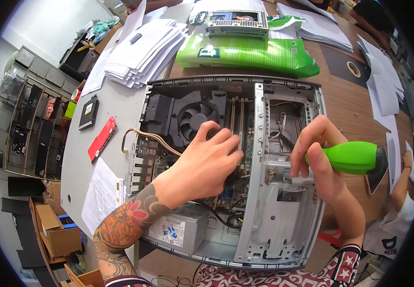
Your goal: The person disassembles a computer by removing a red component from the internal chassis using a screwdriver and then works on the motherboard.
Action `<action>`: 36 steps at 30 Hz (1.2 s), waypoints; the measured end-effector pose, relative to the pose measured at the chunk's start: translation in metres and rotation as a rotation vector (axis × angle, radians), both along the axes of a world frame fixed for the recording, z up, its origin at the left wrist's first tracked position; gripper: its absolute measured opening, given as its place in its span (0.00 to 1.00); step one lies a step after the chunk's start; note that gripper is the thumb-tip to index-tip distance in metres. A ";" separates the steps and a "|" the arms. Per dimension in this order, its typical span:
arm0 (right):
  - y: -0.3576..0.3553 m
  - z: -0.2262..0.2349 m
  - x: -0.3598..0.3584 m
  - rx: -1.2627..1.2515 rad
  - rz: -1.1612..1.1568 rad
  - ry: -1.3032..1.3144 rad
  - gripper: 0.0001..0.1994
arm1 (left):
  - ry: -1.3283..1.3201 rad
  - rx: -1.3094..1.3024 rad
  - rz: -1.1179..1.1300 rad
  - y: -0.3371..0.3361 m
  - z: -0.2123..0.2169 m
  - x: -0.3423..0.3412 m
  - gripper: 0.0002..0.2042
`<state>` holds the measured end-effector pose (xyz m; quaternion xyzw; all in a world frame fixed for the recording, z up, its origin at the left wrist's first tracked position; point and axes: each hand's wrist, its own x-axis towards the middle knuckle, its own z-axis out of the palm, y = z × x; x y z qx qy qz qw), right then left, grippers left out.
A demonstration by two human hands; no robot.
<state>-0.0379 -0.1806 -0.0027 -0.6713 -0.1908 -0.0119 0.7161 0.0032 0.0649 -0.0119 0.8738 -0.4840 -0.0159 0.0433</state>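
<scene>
An opened desktop computer case [288, 229] lies flat in front of me. My left hand [207, 155] reaches over its motherboard [245, 153], just below the cooling fan [197, 118] and beside the memory slots. Its fingers are curled downward, and the tips and anything in them are hidden. A beige cable [150, 136] runs from the case's left edge toward this hand. Over the metal drive bay [276, 191] at the right, my right hand [324, 160] grips a screwdriver by its green and black handle [352, 158]. The shaft of the screwdriver cannot be made out.
The power supply [176, 232] fills the case's near left. Left of the case lie a red card [102, 138] and a black drive [89, 113]. Beyond it are a green bag [250, 55], a metal drive cage [237, 23] and paper stacks [140, 52]. Another person's arm [400, 179] is at right.
</scene>
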 end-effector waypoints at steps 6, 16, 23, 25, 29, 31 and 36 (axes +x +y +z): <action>0.001 0.000 0.000 -0.012 0.004 -0.003 0.16 | 0.005 0.013 -0.009 0.002 0.000 -0.002 0.13; 0.000 0.000 0.000 -0.029 0.007 -0.005 0.15 | -0.007 0.050 -0.016 0.000 0.001 -0.003 0.16; 0.001 -0.001 0.001 -0.018 0.000 -0.020 0.15 | -0.019 -0.028 0.000 0.002 -0.003 0.000 0.12; 0.001 -0.001 0.001 -0.015 -0.001 -0.017 0.15 | 0.000 -0.021 0.010 0.000 -0.001 -0.002 0.10; 0.001 0.000 0.001 -0.017 -0.002 -0.018 0.15 | -0.017 -0.018 0.009 0.000 -0.002 -0.003 0.06; 0.001 -0.001 0.001 -0.024 -0.005 -0.016 0.15 | -0.036 0.004 0.007 -0.002 -0.004 -0.004 0.06; 0.001 0.000 0.000 -0.035 -0.002 -0.015 0.17 | -0.089 0.042 0.008 -0.003 -0.007 -0.006 0.04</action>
